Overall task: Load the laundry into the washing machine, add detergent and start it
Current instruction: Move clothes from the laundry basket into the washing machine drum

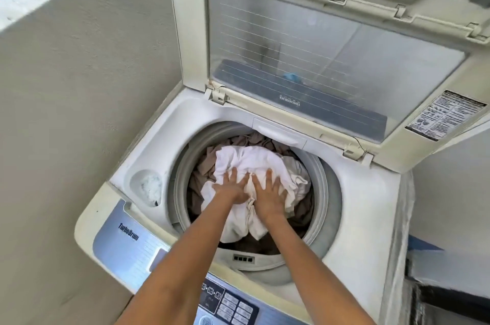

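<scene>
A white top-loading washing machine (352, 208) stands below me with its glass lid (305, 49) raised upright at the back. Its drum (324, 187) is filled with laundry: brown-grey clothes (238, 140) underneath and a white cloth (254, 160) bunched on top. My left hand (231, 188) and my right hand (267, 192) lie side by side, palms down with fingers spread, pressing on the white cloth inside the drum. Neither hand grips anything.
A small recessed compartment (145, 187) with white residue sits left of the drum. The blue control panel (230, 303) with buttons runs along the near edge under my forearms. A beige wall (79, 112) stands close on the left; a sticker (445, 115) is on the lid frame.
</scene>
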The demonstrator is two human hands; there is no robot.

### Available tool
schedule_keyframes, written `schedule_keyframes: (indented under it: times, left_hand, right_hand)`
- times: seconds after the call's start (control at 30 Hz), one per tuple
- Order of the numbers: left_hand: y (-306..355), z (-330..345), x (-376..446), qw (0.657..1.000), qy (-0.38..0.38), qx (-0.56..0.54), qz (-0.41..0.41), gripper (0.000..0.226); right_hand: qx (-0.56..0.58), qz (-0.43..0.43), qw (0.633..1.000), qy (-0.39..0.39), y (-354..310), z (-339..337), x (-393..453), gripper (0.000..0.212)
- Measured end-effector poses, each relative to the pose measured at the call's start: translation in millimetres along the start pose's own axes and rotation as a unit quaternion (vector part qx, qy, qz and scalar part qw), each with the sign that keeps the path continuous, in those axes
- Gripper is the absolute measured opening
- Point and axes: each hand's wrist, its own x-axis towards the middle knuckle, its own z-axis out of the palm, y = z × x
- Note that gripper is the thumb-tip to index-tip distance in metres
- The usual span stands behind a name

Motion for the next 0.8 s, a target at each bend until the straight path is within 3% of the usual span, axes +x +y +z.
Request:
schedule_keyframes:
  times: [0.13,0.27,0.33,0.43,0.53,0.63,0.8]
  left_hand:
    - [-1.5,-1.5,-5.0,1.0,-0.003,0.007,-0.002,0.075]
    - [-9.4,1.4,-5.2,1.0,-0.01,0.004,0.017,0.078]
    - [-9.4,3.2,-8.9,0.999,-0.013,0.007,0.03,0.084]
    - [-8.2,9.2,-23.6,0.998,-0.03,0.033,0.035,0.095]
    - [-6.1,21.1,-35.3,0.998,-0.034,0.052,0.024,0.101]
    - [-6.2,26.8,-43.8,0.998,-0.01,0.05,0.021,0.096]
    - [-13.8,8.7,-65.2,0.995,0.079,0.017,0.054,0.064]
  right_hand:
    - [0.016,-0.012,0.999,-0.05,-1.3,-21.8,-9.7,0.065]
    - [-0.055,-0.099,0.993,0.037,-1.6,-27.9,-42.5,0.039]
    - [-0.108,-0.15,0.982,-0.035,-1.3,-14.0,-55.4,0.041]
    - [-0.174,-0.147,0.954,-0.193,-4.4,4.4,-53.2,0.048]
    - [-0.203,-0.136,0.935,-0.256,-16.4,8.9,-47.4,0.051]
    - [-0.159,-0.107,0.957,-0.218,-25.9,3.7,-55.1,0.046]
    - [-0.003,-0.065,0.997,-0.032,-12.4,-28.4,-87.1,0.033]
